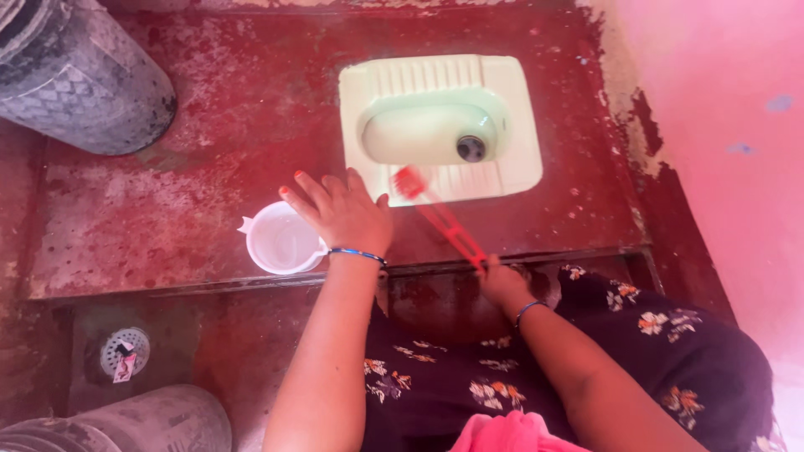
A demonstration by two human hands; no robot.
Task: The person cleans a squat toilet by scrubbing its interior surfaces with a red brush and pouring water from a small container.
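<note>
My left hand (339, 209) lies flat on the dark red raised floor with its fingers spread, just right of a white plastic mug (280, 240) that it touches or nearly touches. My right hand (504, 283) grips the lower end of a red long-handled brush (440, 219). The brush head (409, 182) rests on the near footrest of a pale green squat toilet pan (440, 125) set into the floor. The brush is blurred. Both wrists wear blue bangles.
A large grey drum (79, 75) stands at the upper left. Another grey container (134, 423) sits at the lower left beside a round floor drain (124, 353). A pink wall (729, 125) runs along the right. A step edge (209, 286) crosses below the platform.
</note>
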